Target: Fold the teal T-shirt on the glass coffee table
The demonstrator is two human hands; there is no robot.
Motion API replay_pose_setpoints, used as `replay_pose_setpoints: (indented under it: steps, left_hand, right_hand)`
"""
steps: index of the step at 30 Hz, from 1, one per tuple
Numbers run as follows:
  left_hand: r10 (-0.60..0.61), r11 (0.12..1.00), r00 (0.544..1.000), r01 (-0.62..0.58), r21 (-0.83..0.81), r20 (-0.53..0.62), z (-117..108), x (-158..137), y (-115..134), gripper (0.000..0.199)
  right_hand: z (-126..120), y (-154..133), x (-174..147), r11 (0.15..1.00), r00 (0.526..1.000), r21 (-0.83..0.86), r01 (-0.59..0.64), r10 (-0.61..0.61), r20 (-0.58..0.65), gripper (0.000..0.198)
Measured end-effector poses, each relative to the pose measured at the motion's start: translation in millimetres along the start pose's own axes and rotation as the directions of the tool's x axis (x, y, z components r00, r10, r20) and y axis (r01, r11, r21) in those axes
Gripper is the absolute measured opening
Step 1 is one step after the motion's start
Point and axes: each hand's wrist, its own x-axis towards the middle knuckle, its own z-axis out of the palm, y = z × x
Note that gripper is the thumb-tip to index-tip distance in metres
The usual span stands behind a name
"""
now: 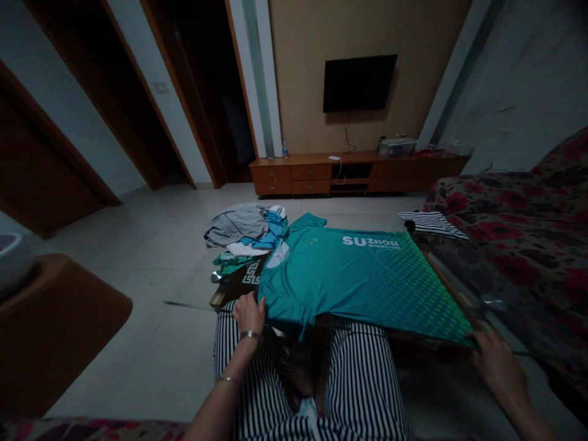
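A teal T-shirt [335, 275] with white lettering and a green dotted fade lies spread over a low table [236, 286], its neck to the left and its hem to the right. At the near shoulder, my left hand [249, 314] has its fingers closed on the fabric. Out to the right, my right hand [498, 364] pinches the near corner of the hem. Part of the near sleeve droops over the table's front edge above my striped trousers [367, 373].
Grey, blue and white clothes [236, 226] are heaped at the table's left end. A striped cloth [434, 224] lies at the far right by a floral sofa [500, 205]. Beyond stand a low wooden cabinet [312, 173] and a wall television [359, 84]. A brown stand [68, 312] is on the left.
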Motion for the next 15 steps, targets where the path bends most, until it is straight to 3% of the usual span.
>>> replay_pose_setpoints:
  steps: [2,6,15]
  left_hand:
    - [-0.077,0.996,0.996,0.075,0.040,0.050,2,18,-1,0.045]
    - [-0.069,0.996,0.985,0.060,0.061,0.156,5,34,1,0.035]
    - [-0.057,0.998,0.980,0.048,0.049,0.191,-6,24,-18,0.036]
  right_hand:
    - [5,4,0,1.000,1.000,-0.008,0.004,-0.004,-0.009,0.034]
    - [10,10,3,0.999,0.999,0.017,0.049,-0.048,-0.015,0.038]
    - [0,6,9,0.998,0.999,0.049,0.049,-0.048,-0.016,0.028]
